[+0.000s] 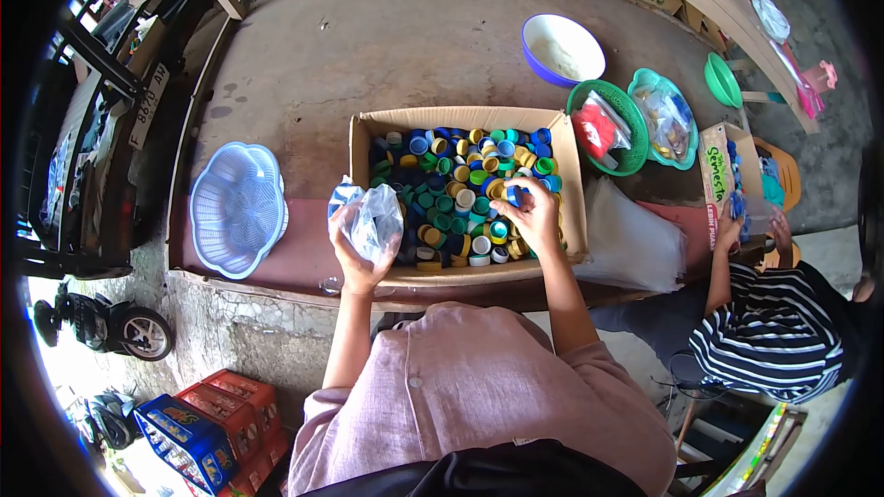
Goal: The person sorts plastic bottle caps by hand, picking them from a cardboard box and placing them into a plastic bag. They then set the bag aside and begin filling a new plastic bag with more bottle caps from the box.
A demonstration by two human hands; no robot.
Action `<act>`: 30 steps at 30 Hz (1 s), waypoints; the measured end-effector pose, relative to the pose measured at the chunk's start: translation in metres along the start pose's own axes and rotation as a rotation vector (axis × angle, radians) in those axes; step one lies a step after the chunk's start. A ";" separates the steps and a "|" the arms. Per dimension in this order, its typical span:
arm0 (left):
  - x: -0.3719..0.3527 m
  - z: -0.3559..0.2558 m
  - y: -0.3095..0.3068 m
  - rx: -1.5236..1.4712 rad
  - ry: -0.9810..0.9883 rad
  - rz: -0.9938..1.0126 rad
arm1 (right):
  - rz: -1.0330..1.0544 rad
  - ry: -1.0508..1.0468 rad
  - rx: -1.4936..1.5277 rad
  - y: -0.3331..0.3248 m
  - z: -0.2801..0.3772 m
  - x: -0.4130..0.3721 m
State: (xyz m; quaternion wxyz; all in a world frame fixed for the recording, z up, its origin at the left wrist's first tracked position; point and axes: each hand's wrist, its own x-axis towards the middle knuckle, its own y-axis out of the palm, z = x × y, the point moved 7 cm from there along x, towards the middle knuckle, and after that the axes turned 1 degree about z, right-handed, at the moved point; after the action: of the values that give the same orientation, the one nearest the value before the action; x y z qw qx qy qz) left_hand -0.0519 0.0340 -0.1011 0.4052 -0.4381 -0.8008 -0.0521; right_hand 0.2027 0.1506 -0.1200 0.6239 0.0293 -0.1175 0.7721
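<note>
An open cardboard box [577, 221] in front of me holds many plastic bottle caps [443, 203] in blue, green, yellow and white. My left hand [361, 255] is closed around a transparent plastic bag [377, 219] at the box's left front corner. Something blue and white shows at the bag's left side, too small to make out. Over the right part of the caps, my right hand [534, 216] pinches a blue bottle cap [514, 194] between thumb and fingers.
A blue plastic basket [204, 212] stands left of the box. To the right are flat plastic bags [635, 244], a green basket [635, 155], a turquoise basket [691, 152] and a purple bowl [534, 60]. A person in a striped shirt [773, 327] works by a smaller carton [715, 175].
</note>
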 end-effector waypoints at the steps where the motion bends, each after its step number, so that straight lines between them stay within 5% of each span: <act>1: 0.000 0.000 0.000 0.008 -0.007 0.000 | -0.042 -0.073 -0.158 -0.004 0.007 0.002; 6: -0.003 0.002 0.000 0.025 -0.008 0.023 | -0.198 -0.271 -0.623 -0.009 0.036 0.007; 10: -0.005 0.004 -0.001 0.062 -0.003 0.016 | -0.305 -0.089 -0.403 -0.018 0.010 0.013; 12: -0.005 0.004 -0.001 0.076 0.003 0.030 | -0.265 0.357 0.236 -0.013 -0.017 0.012; 16: -0.003 0.004 0.001 0.025 -0.004 0.032 | -0.048 0.329 0.861 0.039 0.009 0.016; 18: -0.002 0.004 0.000 0.001 -0.030 -0.003 | 0.050 0.264 0.734 0.076 0.042 0.010; 20: -0.004 0.007 0.000 -0.077 -0.050 -0.027 | 0.152 -0.212 -0.023 0.107 0.106 -0.001; 23: -0.011 0.011 -0.003 -0.168 -0.079 -0.078 | 0.232 -0.558 -0.162 0.150 0.106 -0.022; 25: -0.020 0.022 -0.004 -0.173 -0.188 -0.117 | 0.271 -0.504 -0.254 0.158 0.103 -0.025; 28: -0.012 0.011 -0.010 0.027 -0.069 -0.103 | 0.402 -0.622 -0.352 0.168 0.112 -0.026; 30: -0.021 0.032 -0.009 -0.192 -0.392 -0.208 | 0.588 -0.620 -0.619 0.178 0.110 -0.036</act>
State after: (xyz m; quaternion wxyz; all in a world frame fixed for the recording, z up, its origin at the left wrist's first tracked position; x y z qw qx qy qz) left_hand -0.0717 0.0287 -0.1347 0.1909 -0.3916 -0.8963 -0.0833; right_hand 0.0266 0.0577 -0.0460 0.2966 0.0363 -0.5224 0.7987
